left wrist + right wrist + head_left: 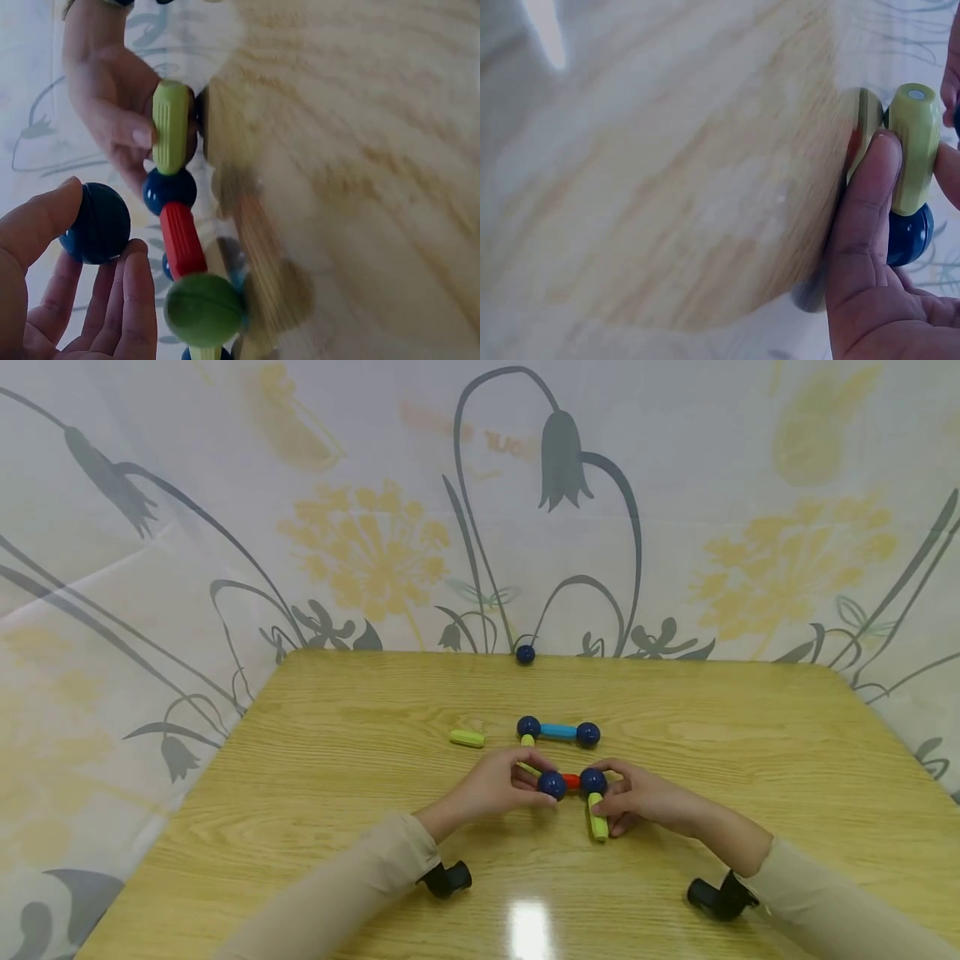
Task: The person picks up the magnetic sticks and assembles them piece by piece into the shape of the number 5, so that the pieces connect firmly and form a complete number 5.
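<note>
My left hand [498,785] pinches a dark blue ball [96,223] between thumb and fingers. In the left wrist view, this ball is apart from the joined pieces beside it. My right hand [648,797] grips a yellow-green rod [915,150]. That rod joins a second dark blue ball [592,780], which meets a red rod [182,240]. A green ball [204,309] sits at the red rod's other end; in the head view it is hidden. Farther back, a blue rod [558,731] links two dark blue balls, and another yellow-green rod [527,742] extends from the left one.
A loose yellow-green rod [467,738] lies left of the joined pieces. One dark blue ball [525,654] rests by the far edge of the wooden table [337,710]. A patterned cloth [675,527] hangs behind the table. Black wrist mounts [447,879] stick out from both sleeves.
</note>
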Action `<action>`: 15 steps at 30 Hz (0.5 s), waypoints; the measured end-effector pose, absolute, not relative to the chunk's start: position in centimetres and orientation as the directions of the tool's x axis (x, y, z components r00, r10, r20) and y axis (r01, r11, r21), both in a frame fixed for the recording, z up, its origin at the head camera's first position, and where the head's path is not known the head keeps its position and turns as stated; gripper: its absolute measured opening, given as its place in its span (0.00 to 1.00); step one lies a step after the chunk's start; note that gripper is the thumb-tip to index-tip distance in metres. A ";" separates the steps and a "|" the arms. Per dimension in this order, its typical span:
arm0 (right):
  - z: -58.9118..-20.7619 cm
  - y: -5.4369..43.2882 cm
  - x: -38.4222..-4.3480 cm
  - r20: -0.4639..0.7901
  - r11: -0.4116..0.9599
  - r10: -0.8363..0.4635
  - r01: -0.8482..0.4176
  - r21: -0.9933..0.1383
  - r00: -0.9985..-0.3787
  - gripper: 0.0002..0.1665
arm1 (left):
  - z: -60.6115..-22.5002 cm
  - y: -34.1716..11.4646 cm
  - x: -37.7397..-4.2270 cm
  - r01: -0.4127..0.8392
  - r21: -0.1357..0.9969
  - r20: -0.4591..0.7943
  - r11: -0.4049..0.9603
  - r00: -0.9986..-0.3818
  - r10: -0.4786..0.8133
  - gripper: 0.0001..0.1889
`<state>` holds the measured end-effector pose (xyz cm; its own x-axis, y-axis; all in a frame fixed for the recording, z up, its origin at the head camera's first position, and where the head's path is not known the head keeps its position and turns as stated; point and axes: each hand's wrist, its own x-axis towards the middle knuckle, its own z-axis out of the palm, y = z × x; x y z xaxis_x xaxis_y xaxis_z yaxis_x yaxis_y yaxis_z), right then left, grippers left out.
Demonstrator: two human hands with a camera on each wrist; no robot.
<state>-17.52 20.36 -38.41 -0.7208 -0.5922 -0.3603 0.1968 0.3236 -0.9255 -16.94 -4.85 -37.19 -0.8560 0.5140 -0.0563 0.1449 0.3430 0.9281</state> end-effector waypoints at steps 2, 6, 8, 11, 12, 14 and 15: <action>-38.3 20.3 -17.6 -0.362 0.325 -0.586 0.199 -0.925 -0.725 0.40 | -37.3 -4.5 -16.6 0.139 0.934 -0.057 0.330 -0.852 0.521 0.17; -38.2 20.2 -17.8 -0.361 0.321 -0.582 0.202 -0.925 -0.729 0.39 | -37.1 -3.9 -16.0 0.151 0.936 -0.049 0.318 -0.839 0.543 0.16; -38.2 20.2 -17.9 -0.359 0.311 -0.588 0.207 -0.928 -0.725 0.40 | -37.0 -3.6 -15.7 0.167 0.935 -0.043 0.314 -0.823 0.566 0.15; -38.3 20.3 -18.0 -0.355 0.297 -0.602 0.212 -0.931 -0.716 0.40 | -37.0 -3.2 -15.3 0.184 0.929 -0.051 0.321 -0.796 0.603 0.16; -38.4 20.3 -18.0 -0.354 0.294 -0.605 0.214 -0.932 -0.713 0.40 | -37.0 -3.0 -15.2 0.182 0.930 -0.057 0.319 -0.786 0.615 0.16; -38.5 20.3 -18.1 -0.355 0.292 -0.609 0.215 -0.932 -0.709 0.40 | -37.2 -2.7 -15.1 0.172 0.929 -0.079 0.326 -0.771 0.631 0.16; -38.5 20.4 -18.1 -0.357 0.293 -0.609 0.217 -0.931 -0.708 0.40 | -37.3 -2.5 -15.0 0.168 0.928 -0.091 0.333 -0.765 0.638 0.16</action>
<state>-18.13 20.37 -38.53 -0.7085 -0.6088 -0.3570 0.2171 0.2934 -0.9310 -14.99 -2.53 -37.28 -0.7648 0.6379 -0.0906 0.1681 0.3333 0.9277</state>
